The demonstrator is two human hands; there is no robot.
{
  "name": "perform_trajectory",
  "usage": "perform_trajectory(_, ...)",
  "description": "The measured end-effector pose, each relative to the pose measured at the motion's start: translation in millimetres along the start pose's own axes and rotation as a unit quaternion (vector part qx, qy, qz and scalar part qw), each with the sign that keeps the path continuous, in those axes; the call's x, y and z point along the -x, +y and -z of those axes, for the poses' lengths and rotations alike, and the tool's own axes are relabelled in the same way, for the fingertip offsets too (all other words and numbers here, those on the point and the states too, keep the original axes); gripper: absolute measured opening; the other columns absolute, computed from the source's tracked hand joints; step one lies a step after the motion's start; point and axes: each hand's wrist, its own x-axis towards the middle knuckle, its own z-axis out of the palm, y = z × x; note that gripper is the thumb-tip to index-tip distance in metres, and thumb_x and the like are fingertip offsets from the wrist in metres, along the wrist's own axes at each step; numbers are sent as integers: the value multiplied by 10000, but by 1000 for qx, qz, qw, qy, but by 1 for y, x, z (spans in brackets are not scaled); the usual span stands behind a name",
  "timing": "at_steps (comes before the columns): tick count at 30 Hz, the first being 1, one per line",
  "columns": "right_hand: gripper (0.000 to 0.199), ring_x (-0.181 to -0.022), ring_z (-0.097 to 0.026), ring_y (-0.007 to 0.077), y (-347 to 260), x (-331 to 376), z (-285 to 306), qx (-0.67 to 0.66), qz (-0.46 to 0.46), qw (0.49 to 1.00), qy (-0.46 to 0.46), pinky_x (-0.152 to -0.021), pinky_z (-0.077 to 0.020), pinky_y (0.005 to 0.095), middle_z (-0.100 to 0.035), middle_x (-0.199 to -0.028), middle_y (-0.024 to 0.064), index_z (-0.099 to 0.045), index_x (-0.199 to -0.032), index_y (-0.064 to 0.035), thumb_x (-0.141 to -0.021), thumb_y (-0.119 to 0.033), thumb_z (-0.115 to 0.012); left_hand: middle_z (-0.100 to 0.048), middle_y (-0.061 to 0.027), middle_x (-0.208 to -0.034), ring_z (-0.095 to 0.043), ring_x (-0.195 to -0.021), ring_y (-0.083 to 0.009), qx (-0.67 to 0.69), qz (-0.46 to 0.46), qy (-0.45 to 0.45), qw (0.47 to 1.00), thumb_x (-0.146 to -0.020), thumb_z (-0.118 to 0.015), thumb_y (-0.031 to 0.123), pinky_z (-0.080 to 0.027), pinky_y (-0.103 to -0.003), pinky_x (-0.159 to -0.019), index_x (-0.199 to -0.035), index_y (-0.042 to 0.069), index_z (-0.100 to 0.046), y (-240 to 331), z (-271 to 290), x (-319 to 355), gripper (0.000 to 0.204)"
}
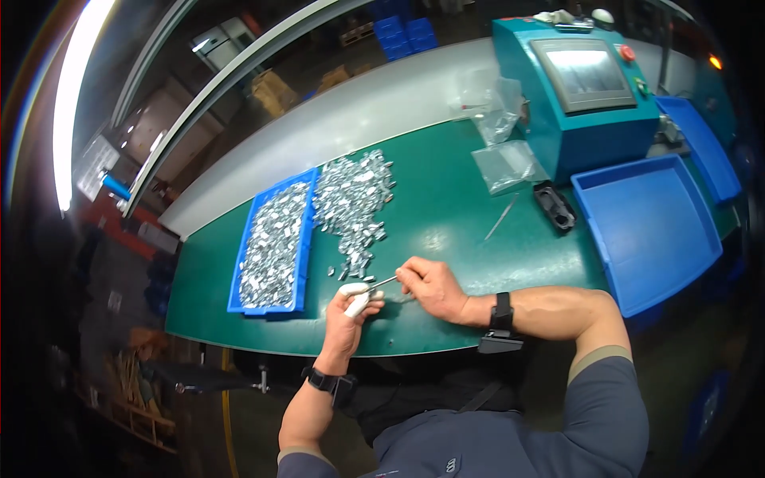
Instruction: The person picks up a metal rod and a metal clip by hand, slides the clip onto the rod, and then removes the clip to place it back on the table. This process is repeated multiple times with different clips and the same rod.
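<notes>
My left hand (pixel 344 320), with white covers on its thumb and a finger, is closed in a pinch near the table's front edge. What it pinches is too small to make out. From the right, my right hand (pixel 434 291) grips a thin metal rod (pixel 385 282). The rod's far end meets the covered fingertips of my left hand. Just beyond them lies a loose pile of small shiny metal parts (pixel 351 199) on the green table. Left of the pile, a blue tray (pixel 301 275) is filled with similar parts.
A second blue tray (pixel 657 231) stands at the right, beside a teal machine (pixel 594 135) with a screen. Clear plastic bags (pixel 506 166), a black holder (pixel 555 207) and thin tweezers-like metal tool (pixel 502 217) lie before it. A pale low wall (pixel 358 103) bounds the back.
</notes>
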Motion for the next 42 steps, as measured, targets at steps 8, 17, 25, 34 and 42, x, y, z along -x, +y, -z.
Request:
perform_trajectory(8, 281, -639, -602, 101, 4, -3, 5, 35, 3, 998, -59, -581, -476, 285, -668, -698, 43, -665, -905, 0, -1004, -258, -615, -722, -191, -1046, -726, -878, -232, 14, -27, 7, 1000, -980, -620, 66, -593, -289, -771, -1172, 12, -606, -13, -1, -3, 200)
perform_trajectory(17, 363, -593, -622, 136, -2, -1, 1, 28, -30, 993, -109, -566, -482, 320, -667, -653, 71, -683, -836, -2, -1004, -315, -609, -731, -171, -1001, -714, -838, -202, -40, -70, 12, 997, -988, -628, 52, -571, -279, -755, -1143, 17, -605, -21, -1, 3, 161)
perform_trajectory(25, 480, -525, -604, 131, -8, 4, 0, 137, -14, 973, -187, -533, -475, 318, -645, -594, 52, -696, -751, -39, -1033, -406, -569, -742, -122, -981, -712, -852, -173, -117, -82, -45, 989, -976, -656, 33, -570, -277, -752, -1106, 26, -624, -22, -1, 8, 134)
perform_trajectory(34, 325, -662, -616, 93, -4, 1, 3, 94, -4, 983, -154, -608, -500, 302, -701, -730, 72, -698, -870, -2, -969, -310, -669, -733, -120, -994, -698, -835, -177, -158, -92, -2, 983, -989, -655, 87, -550, -280, -749, -1110, 0, -623, -20, -14, 4, 152)
perform_trajectory(42, 313, -567, -602, 133, -3, -5, 3, 87, -26, 987, -135, -540, -472, 319, -656, -630, 77, -681, -833, 8, -970, -273, -666, -747, -107, -989, -699, -843, -131, -115, -62, -13, 991, -992, -652, 73, -554, -258, -751, -1134, 26, -631, -18, -7, 5, 151)
